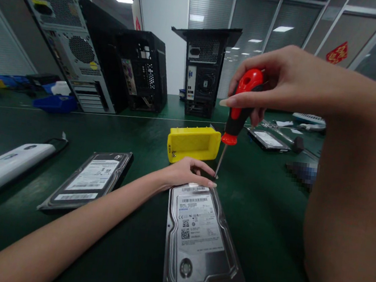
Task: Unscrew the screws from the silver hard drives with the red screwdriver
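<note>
Screwdriver gripped upright in right hand, tip down at the far right corner of the hard drive. Left hand rests flat on the drive's far edge, gripping nothing, yellow box just behind on the table.

- Left arm reaches in from the lower left, forearm bare and stretched forward across the view
- Left hand lies palm down and low, fingers extended to the right and held loosely together
- Right arm comes in from the right edge, elbow bent, forearm raised high
- Right hand is lifted above the left, wrist bent, fingers and thumb curled closed in a grip
</note>
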A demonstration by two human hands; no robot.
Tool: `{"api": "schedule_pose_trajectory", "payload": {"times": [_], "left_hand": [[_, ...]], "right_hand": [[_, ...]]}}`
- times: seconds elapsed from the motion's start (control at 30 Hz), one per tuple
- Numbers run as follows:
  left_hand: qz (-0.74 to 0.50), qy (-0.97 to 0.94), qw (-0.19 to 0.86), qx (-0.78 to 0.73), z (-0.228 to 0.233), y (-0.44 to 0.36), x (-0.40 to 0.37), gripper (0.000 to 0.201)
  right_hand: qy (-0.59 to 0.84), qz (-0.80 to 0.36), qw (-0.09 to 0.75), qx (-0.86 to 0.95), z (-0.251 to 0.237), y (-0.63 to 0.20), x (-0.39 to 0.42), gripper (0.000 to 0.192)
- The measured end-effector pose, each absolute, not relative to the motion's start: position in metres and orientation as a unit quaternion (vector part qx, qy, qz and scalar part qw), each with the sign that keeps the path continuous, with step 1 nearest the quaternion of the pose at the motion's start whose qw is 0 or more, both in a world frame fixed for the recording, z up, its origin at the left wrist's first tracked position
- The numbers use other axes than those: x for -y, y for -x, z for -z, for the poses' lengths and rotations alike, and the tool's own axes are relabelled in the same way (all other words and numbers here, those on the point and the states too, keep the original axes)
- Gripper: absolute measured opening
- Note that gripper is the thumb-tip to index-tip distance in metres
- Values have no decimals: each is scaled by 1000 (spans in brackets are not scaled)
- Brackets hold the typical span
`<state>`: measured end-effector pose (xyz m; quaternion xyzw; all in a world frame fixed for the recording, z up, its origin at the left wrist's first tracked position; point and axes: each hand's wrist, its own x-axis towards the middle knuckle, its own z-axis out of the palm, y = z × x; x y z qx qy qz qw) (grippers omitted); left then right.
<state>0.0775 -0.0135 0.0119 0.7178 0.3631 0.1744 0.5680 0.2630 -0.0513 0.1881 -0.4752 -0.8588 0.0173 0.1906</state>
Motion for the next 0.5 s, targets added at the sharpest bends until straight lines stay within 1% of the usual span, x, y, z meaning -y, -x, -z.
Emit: {"api": "schedule_pose_trajectory", "payload": {"times": [0.03,0.1,0.2,0.37,0.5], "left_hand": [[-174,-704,589,-356,-13,-76,13,45],[-188,-686,613,-343,-14,-74,10,35],[-207,-688,603,-346,-15,-73,8,21],[-179,-703,601,-334,-15,-74,11,17],[-159,-754,559,-307,-14,-73,12,20]], "right_hand": [[478,-17,188,858,-188,-264,52,45],[479,-20,184,858,-188,-264,52,44],[473,-22,186,861,-188,-265,53,42],[475,-34,191,858,-188,-261,53,42],[476,-36,184,859,-189,-261,53,43]]}}
